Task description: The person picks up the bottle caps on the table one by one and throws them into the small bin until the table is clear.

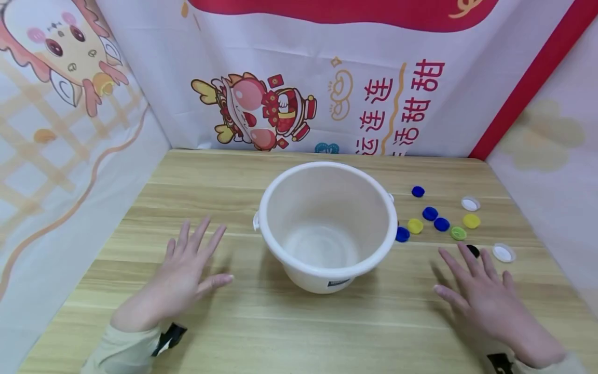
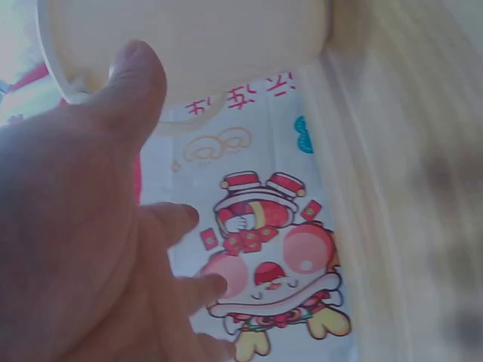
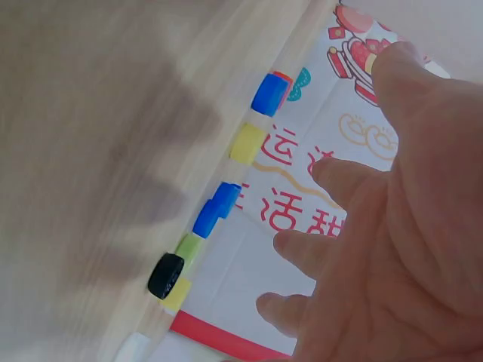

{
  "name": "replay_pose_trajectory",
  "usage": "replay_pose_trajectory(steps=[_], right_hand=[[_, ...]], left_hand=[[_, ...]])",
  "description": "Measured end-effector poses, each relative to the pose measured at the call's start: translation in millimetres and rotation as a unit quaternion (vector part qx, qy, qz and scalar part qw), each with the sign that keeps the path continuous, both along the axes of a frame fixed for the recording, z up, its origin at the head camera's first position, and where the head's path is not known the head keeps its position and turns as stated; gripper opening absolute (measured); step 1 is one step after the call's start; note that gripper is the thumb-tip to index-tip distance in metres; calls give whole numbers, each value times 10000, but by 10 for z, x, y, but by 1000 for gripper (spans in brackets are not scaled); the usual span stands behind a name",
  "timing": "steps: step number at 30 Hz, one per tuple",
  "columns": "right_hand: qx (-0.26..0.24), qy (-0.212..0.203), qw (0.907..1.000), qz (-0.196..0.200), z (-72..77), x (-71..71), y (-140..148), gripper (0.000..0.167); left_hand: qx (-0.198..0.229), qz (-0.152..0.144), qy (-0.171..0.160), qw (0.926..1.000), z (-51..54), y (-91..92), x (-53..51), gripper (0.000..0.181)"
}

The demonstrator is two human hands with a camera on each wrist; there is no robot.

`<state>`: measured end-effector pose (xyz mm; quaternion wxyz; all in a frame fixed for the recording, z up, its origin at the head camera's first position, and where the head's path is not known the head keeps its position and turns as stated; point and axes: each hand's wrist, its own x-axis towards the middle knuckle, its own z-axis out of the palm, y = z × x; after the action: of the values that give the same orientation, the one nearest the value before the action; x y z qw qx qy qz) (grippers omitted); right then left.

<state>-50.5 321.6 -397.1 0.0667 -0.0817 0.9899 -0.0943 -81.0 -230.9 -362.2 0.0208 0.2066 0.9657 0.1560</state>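
Note:
A white plastic bucket (image 1: 327, 280) stands upright in the middle of the wooden table, and its visible inside holds nothing. Left of it, my left hand (image 1: 182, 275) hovers with fingers spread, apart from the bucket. My right hand (image 1: 486, 301) is spread the same way on the right, holding nothing. Just beyond its fingertips lie several bottle caps: blue caps (image 1: 430, 213), yellow caps (image 1: 415, 226), a green cap (image 1: 458, 234), white caps (image 1: 504, 253) and a black cap (image 1: 473, 251) partly behind the fingers. In the right wrist view, a bit of red shows behind a blue cap (image 3: 269, 95).
The light wooden table (image 1: 196, 176) ends at a printed cloth backdrop (image 1: 303, 52) with cartoon figures and red writing. Cloth walls rise at the left (image 1: 56, 208) and right (image 1: 551, 182). A small handle lug (image 1: 256, 221) sticks out from the bucket's left side.

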Motion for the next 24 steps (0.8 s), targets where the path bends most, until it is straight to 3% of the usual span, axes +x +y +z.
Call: replay_pose_trajectory(steps=[3, 6, 10, 13, 17, 22, 24], right_hand=[[-121, 280, 9995, 103, 24, -26, 45, 75], [-222, 978, 9943, 357, 65, -87, 92, 73], [-265, 1735, 9829, 563, 157, -183, 124, 62], [-292, 1716, 9835, 486, 232, -257, 110, 54], [-277, 1531, 9870, 402, 303, -376, 39, 48], [-342, 1227, 9911, 394, 327, -527, -50, 42], [-416, 1024, 9932, 374, 327, -583, -71, 41]], left_hand=[[244, -417, 503, 9976, 95, 33, -61, 91], [585, -954, 1193, 9865, 245, 109, -136, 83], [1062, -1758, 2046, 9571, 482, 281, -253, 71], [1385, -2372, 2478, 9291, 635, 430, -358, 63], [1597, -2946, 2535, 9074, 769, 589, -491, 49], [1812, -3589, 1948, 8947, 851, 701, -591, 34], [1844, -3744, 1623, 8941, 872, 728, -590, 29]])
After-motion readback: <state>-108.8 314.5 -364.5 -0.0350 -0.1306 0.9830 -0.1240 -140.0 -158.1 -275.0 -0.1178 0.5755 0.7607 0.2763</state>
